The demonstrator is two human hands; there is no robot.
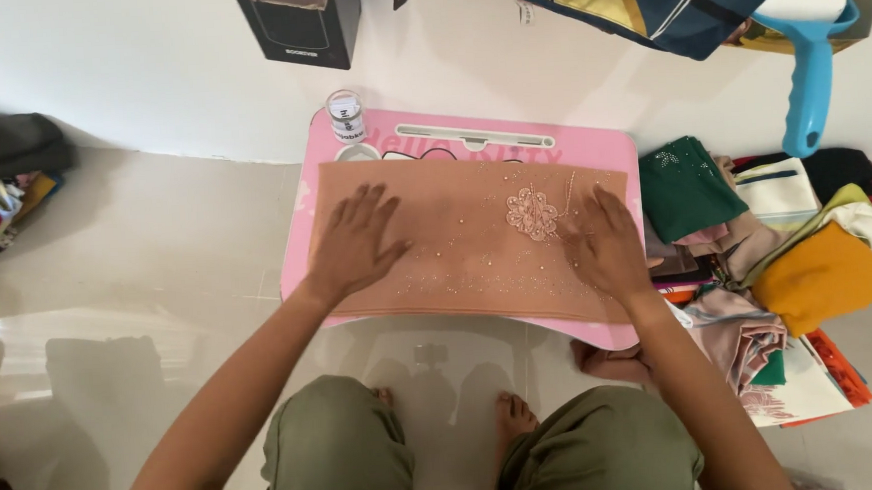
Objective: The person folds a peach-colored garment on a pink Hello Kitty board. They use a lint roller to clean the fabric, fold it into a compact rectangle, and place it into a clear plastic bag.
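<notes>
flat salmon-brown beaded fabric panel spread over pink plastic lap tabletop, left hand and right hand pressed palm-down on it with fingers apart, beaded floral motif beside the right hand, small white jar at the tabletop's far-left corner, folded cloth pile to the right.

Off-work items: small white jar at counter's far edge; folded cloth pile on floor; blue lint roller; black box.
</notes>
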